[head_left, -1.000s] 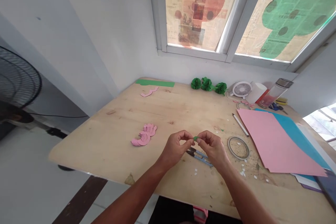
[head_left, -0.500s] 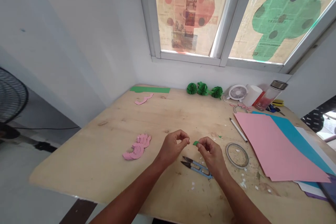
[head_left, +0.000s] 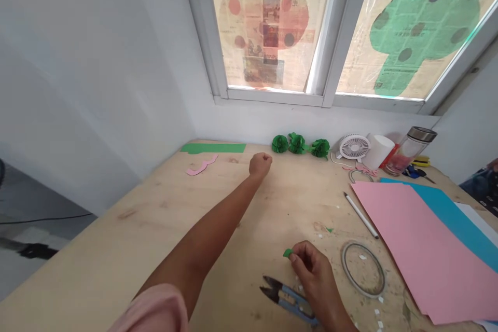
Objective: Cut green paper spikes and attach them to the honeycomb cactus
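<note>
My right hand (head_left: 317, 275) pinches a small green paper piece (head_left: 287, 253) between thumb and fingertips, low over the table. Just below and left of it lie blue-handled thread snips (head_left: 286, 298), blades pointing left. My left arm stretches far forward, and my left hand (head_left: 260, 165) is closed near the back of the table; whatever its fingers hold, if anything, is hidden. Several green paper pom-poms (head_left: 296, 143) stand in a row by the wall, a little right of that hand. A wavy pink paper strip (head_left: 202, 165) lies to its left.
A roll of tape (head_left: 363, 270) lies right of my right hand, with white scraps about. Beyond it are a white pen (head_left: 361, 215) and pink paper sheets (head_left: 424, 249). A small fan (head_left: 354, 147) and a glass bottle (head_left: 411, 150) stand at the back right; a green strip (head_left: 218, 148) lies back left.
My left hand has moved from beside my right hand forward to the back of the table. My right hand keeps the green piece. The layered pink paper is now out of sight.
</note>
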`<state>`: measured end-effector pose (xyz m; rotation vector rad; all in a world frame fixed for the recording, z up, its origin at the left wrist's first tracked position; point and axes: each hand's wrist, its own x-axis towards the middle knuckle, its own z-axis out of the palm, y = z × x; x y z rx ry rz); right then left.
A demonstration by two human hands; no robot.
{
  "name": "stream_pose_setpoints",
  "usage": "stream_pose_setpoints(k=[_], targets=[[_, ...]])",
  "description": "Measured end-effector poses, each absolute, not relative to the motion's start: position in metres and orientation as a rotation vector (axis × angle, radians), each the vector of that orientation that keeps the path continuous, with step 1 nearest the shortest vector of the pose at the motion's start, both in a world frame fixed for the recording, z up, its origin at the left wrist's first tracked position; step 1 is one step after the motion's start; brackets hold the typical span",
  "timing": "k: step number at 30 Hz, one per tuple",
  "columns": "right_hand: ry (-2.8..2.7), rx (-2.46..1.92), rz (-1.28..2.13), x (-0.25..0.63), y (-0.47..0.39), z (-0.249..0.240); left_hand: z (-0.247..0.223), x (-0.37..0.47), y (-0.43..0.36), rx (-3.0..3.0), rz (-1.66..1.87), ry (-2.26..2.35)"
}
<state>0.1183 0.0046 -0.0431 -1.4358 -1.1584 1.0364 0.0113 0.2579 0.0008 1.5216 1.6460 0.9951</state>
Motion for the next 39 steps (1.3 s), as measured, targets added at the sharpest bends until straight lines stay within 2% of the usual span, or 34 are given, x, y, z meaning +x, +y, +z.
stream_pose_setpoints(k=[8, 19, 32, 39], targets=[[-1.159, -1.499, 1.004, 0.116, 0.012, -0.065, 0.001, 0.036, 0.333, 1.672, 0.794, 1.881], [-1.255, -1.623, 0.910, 0.118, 0.013, -0.072, -0.012, 0.053, 0.360, 1.764, 0.752, 2.057], [-1.229, -1.621, 0.917, 0.116, 0.012, -0.061, -0.005, 0.047, 0.347, 1.912, 0.802, 2.073], [-1.212, -1.548, 1.020, 0.121, 0.010, -0.052, 0.013, 0.010, 0.276, 2.024, 0.836, 1.852]])
